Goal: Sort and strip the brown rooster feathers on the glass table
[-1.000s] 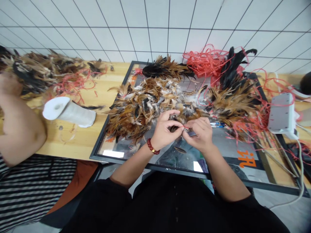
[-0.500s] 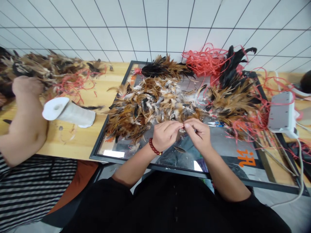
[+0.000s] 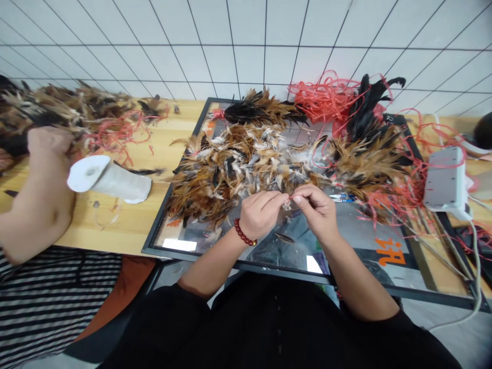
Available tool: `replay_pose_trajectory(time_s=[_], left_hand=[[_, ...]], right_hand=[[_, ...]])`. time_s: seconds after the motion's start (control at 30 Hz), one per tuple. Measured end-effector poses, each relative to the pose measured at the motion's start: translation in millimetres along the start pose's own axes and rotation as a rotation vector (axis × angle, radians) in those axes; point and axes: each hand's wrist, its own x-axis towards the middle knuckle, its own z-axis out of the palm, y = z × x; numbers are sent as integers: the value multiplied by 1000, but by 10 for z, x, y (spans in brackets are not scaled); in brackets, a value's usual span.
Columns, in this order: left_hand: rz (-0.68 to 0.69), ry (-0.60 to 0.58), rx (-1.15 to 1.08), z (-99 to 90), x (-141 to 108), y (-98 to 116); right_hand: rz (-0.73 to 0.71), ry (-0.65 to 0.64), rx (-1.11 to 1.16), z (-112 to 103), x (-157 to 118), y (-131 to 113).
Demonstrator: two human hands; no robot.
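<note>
My left hand [image 3: 261,212], a red bead bracelet [image 3: 244,233] at its wrist, is closed in a pinch. Opposite it, my right hand [image 3: 318,211] pinches too, the fingertips of both a small gap apart. A thin pink string [image 3: 291,197] spans that gap, gripped at both sides. Small whitish bits hang just under the fingertips; I cannot make out what they are. Behind the hands spreads a heap of brown, white and black feathers [image 3: 234,164]. Close to the right hand lies a pair of blue-handled thread snips [image 3: 343,198]. A single dark feather [image 3: 284,238] rests below the hands.
A black-framed glass panel [image 3: 357,271] lies on the wooden table [image 3: 103,230]. Tangled pink string [image 3: 326,97], feather bundles [image 3: 265,110] and a white power strip [image 3: 445,177] surround the heap. At left are a white ribbon roll [image 3: 111,179] and another person's arm [image 3: 44,189].
My right hand has moved slightly right, widening the gap between the fingertips, so more pink string shows. The left hand barely shifted. The other person's arm moved a little to the right.
</note>
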Motion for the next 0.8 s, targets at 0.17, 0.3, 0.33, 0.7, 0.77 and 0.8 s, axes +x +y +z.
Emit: replay_pose_trajectory(time_s=[0.17,0.3,0.33,0.7,0.77,0.8], left_hand=[[-112,-72,-2,-18,54,-1],[-186,-147,-98,-70,88,28],[-204,-150,-150,-81,95,44],[-880,-108,-1351,45,129,84],[-989,-117,-1446,27,166,79],[-1032,-123,-1486,11,187,79]], right_hand=[[13,115,-51,-41,-1,79],[35,176,-107,-69,11,155],[34,169,-134,-66,16,156],[-101,100,-256,-19,42,49],[-111,120,-257,-39,46,50],[-117,127,-255,-45,48,53]])
